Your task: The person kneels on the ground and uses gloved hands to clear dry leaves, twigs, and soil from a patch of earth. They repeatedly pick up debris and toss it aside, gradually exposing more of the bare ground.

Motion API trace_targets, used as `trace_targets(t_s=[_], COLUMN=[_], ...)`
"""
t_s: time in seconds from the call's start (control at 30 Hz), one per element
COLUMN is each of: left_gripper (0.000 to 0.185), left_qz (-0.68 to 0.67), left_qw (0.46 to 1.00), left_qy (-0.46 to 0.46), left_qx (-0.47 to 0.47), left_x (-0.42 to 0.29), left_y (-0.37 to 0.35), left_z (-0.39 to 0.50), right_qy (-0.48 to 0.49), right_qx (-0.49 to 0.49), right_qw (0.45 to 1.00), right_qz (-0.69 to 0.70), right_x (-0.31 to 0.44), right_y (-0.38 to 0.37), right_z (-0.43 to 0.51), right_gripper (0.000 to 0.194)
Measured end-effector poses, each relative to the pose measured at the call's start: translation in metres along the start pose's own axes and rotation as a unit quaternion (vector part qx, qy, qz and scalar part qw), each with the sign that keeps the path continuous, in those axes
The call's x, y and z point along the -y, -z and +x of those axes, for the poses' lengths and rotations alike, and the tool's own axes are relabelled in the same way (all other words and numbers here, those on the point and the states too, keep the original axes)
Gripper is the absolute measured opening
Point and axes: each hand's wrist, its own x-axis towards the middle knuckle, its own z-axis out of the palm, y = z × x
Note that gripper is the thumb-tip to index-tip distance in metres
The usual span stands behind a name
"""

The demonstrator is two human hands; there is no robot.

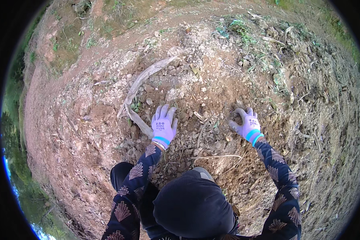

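Observation:
Both my hands wear lilac work gloves with blue cuffs, dirt-greyed fingers and printed writing on the backs. Palm down, my left hand (164,122) rests on loose brown soil (195,144), fingers slightly apart. Beside its wrist lies a long, bent strip of dry plant stalk or leaf (141,79), its lower end partly behind the hand. Further right, my right hand (246,122) touches the soil with curved fingers and its thumb spread. Nothing shows in either hand, though the palms are hidden. Between them are clods and a small dry plant scrap (199,116).
My bent knee (192,207) and a shoe tip (204,173) are close below the hands. A thin dry stem (219,156) arcs across the soil before the shoe. Green weeds (238,28) grow at the far side, and dry plant litter (316,141) covers ground at right.

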Motion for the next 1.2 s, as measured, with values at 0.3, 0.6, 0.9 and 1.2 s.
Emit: trace_targets(t_s=[0.3,0.6,0.9,1.2], left_gripper=[0.052,0.045,0.043,0.032], left_qz=[0.016,0.052,0.381,0.326], left_qw=[0.927,0.92,0.858,0.816], left_qy=[0.325,0.362,0.335,0.457], left_qx=[0.188,0.139,0.08,0.139], left_x=[0.163,0.223,0.291,0.264], left_y=[0.017,0.095,0.35,0.344], left_z=[0.073,0.072,0.031,-0.081], right_qy=[0.005,0.016,0.016,0.015], right_qx=[0.065,0.121,0.127,0.055], right_qw=[0.991,0.991,0.991,0.994], right_qz=[0.115,0.046,0.032,0.092], right_x=[-0.017,-0.021,-0.017,-0.033], right_y=[-0.028,-0.012,-0.019,-0.046], right_z=[0.02,0.04,0.044,0.048], right_gripper=[0.041,0.037,0.041,0.036])
